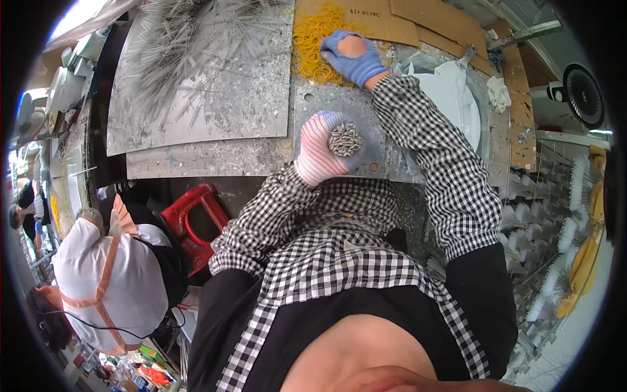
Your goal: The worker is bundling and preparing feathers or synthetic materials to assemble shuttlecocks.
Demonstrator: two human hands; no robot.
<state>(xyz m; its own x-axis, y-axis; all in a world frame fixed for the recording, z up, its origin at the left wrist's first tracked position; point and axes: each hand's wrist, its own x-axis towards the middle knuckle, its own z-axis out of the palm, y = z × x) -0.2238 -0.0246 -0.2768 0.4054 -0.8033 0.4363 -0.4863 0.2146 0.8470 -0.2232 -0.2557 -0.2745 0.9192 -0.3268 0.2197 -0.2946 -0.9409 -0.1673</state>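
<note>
My left hand (320, 147), in a pink and blue striped glove, is wrapped round an upright bundle of thin grey-white sticks (346, 139). Only the bundle's round top end shows. It is above the near part of the worktable, close to my apron. My right hand (356, 57), in a blue glove with a bare patch on its back, reaches to the far side. Its curled fingers are at a spread heap of yellow rubber bands (318, 40). What those fingertips pinch, if anything, is hidden.
Many loose thin sticks (176, 52) lie on a scuffed grey board (215, 124) at left. Cardboard (450, 29) covers the far edge. A white plastic bag (450, 98) lies right of my right forearm. A red stool (196, 222) and another person (114, 281) are at left.
</note>
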